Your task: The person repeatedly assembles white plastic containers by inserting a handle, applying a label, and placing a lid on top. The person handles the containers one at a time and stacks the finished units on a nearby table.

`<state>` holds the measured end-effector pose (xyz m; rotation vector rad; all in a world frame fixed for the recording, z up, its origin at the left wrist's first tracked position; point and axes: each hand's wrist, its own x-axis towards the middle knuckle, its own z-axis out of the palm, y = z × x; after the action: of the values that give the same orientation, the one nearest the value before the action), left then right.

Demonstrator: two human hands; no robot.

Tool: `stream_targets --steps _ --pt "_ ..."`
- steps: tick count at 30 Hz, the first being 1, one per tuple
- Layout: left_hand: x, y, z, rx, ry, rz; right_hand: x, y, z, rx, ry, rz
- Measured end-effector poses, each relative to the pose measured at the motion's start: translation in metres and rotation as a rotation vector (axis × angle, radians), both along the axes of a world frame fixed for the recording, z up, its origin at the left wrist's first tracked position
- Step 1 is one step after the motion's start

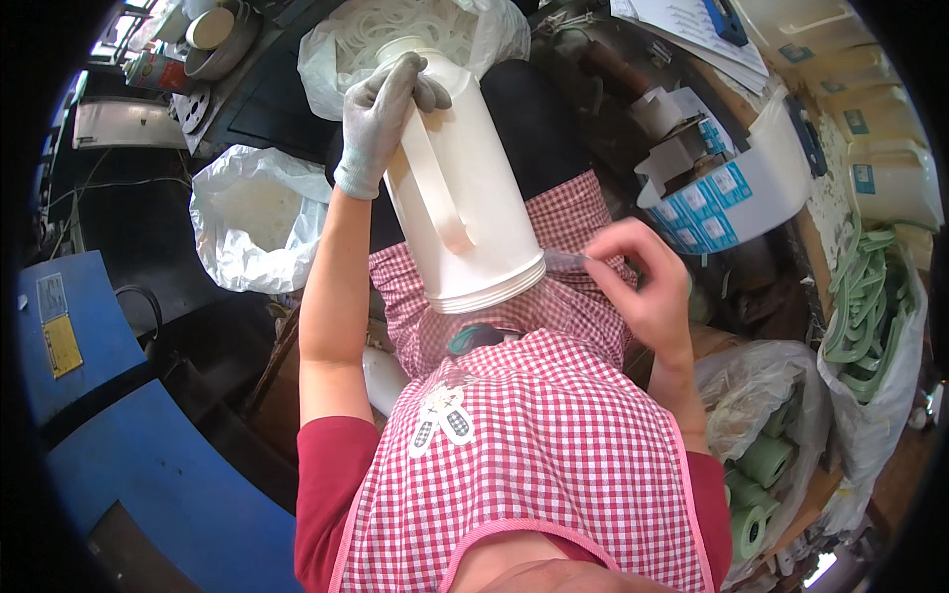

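Head view: gloved left hand gripped a white jug near its neck; half-curled right hand pinched a clear strip.

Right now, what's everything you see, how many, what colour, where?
white jug: 1, white, middle
thin strip: 1, clear, by jug's ridged end
bag of rings: 1, whitish, top middle
white bag: 1, white, left of jug
blue panels: 2, blue, far left
labelled tub: 1, white and blue, right
papers: several, white, top right
bag of green strips: 1, whitish, far right
bag of green rolls: 1, clear, lower right
apron: 1, red-and-white checked, lower middle
left grip: 1, pale glove, on jug's upper end
right grip: 1, bare, blurred, at strip
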<state>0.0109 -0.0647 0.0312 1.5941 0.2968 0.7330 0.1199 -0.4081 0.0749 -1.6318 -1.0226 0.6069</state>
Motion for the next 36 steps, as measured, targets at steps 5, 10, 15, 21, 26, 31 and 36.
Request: stream_targets --steps 5,10,15,21,26,31,36 --pt "-0.006 -0.001 0.001 -0.041 0.044 0.027 0.013 0.068 -0.023 -0.231 0.708 0.199" --pt "-0.008 0.0 -0.004 -0.054 0.008 0.033 0.013 0.08 -0.041 -0.269 0.764 0.258" --pt "-0.008 0.003 -0.006 -0.084 -0.037 0.033 0.006 0.078 -0.044 -0.187 0.799 0.246" --pt "-0.008 -0.001 -0.003 -0.022 0.029 0.028 0.009 0.081 -0.043 -0.286 0.483 0.278" --pt "-0.01 0.0 -0.004 -0.094 -0.031 0.012 0.019 0.069 -0.032 -0.442 0.377 0.242" --pt "-0.002 -0.008 -0.005 -0.065 -0.015 0.072 0.0 0.081 -0.025 -0.171 0.879 0.29" --pt "0.011 -0.034 0.027 0.206 0.232 0.185 -0.025 0.104 -0.017 0.077 0.756 0.338"
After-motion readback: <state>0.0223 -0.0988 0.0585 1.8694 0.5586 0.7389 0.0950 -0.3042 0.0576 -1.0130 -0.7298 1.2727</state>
